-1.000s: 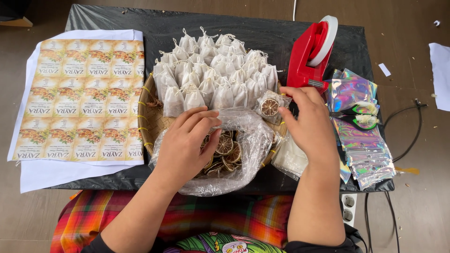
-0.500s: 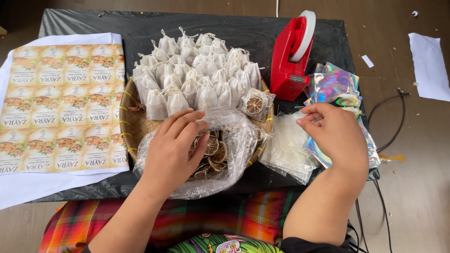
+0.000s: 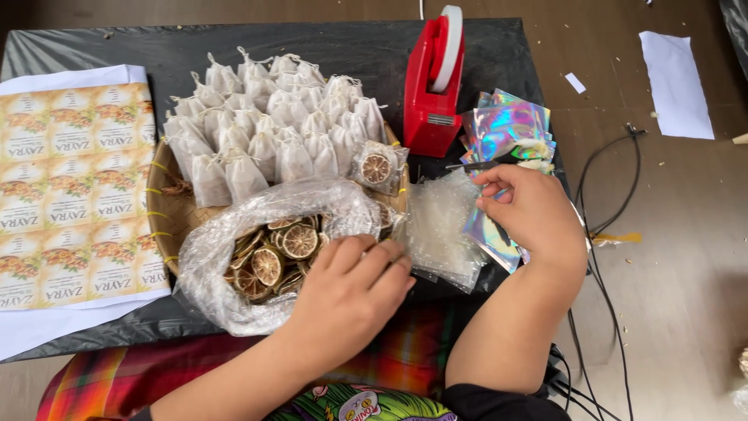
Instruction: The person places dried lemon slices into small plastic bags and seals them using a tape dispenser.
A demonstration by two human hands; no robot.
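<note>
My left hand (image 3: 351,292) rests with fingers curled at the mouth of the clear plastic bag of dried citrus slices (image 3: 269,261), which lies just ahead and to its left; whether it grips a slice I cannot tell. My right hand (image 3: 526,214) pinches the edge of a stack of holographic pouches (image 3: 506,132), with clear small bags (image 3: 444,230) between both hands. Beyond the left hand sits a woven tray (image 3: 167,210) of white tied sachets (image 3: 273,129), a red tape dispenser (image 3: 435,86) further off.
</note>
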